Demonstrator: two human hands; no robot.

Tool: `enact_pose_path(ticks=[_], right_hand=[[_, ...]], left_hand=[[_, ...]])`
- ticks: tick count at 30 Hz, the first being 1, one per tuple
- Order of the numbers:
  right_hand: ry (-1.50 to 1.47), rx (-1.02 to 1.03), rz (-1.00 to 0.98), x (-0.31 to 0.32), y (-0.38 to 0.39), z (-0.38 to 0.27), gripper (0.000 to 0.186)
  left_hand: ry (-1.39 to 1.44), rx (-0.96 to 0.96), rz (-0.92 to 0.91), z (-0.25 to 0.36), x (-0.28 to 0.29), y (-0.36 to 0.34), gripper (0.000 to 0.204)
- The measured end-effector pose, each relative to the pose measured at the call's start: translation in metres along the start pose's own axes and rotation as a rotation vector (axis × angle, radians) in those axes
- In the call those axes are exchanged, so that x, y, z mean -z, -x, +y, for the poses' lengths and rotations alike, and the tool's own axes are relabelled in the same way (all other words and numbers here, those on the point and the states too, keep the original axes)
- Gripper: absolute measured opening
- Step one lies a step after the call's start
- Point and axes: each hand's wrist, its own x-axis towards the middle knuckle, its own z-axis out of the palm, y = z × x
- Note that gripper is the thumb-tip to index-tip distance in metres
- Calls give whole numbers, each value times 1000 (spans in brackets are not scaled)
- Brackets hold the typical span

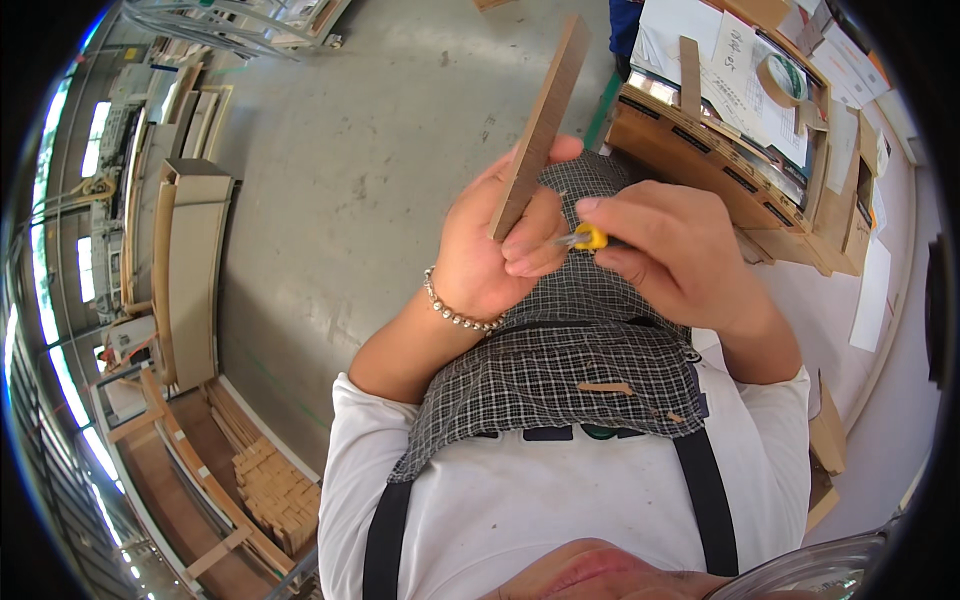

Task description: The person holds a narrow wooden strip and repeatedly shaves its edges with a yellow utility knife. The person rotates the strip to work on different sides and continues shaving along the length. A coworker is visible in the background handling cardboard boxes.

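My left hand (490, 240) is closed around a flat, narrow wooden strip (545, 120), which sticks up and away from me at a slant. In my right hand (680, 245), the thumb and fingers pinch a small yellow tool (590, 237) with a thin metallic tip. That tip points at my left fingers, close to the strip's lower end; I cannot tell whether it touches. Most of the tool's handle is hidden in my palm. Below both hands, a wood shaving (605, 388) lies on my dark checked apron (540, 375).
To the right, a brown cardboard-sided stand (690, 150) carries papers, another wooden strip (690, 78) and a tape roll (782, 80). On the left are a tall panel-like case (190, 280) and stacked wood pieces (280, 490). Grey floor (360, 140) stretches ahead.
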Motion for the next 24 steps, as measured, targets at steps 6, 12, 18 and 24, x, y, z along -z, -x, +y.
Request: enact_pose_path(ticks=[6,12,18,24], right_hand=[[76,-21,17,-4,-4,1,35],[96,-124,124,8,-13,5,34],[114,-55,-61,2,-3,-7,36],[241,-164,195,11,-4,21,39]], left_hand=[[-6,2,-66,-8,3,0,38],[-8,9,-76,-11,6,-1,39],[149,59,-20,-9,0,-1,41],[-204,-108,21,-12,1,-2,40]])
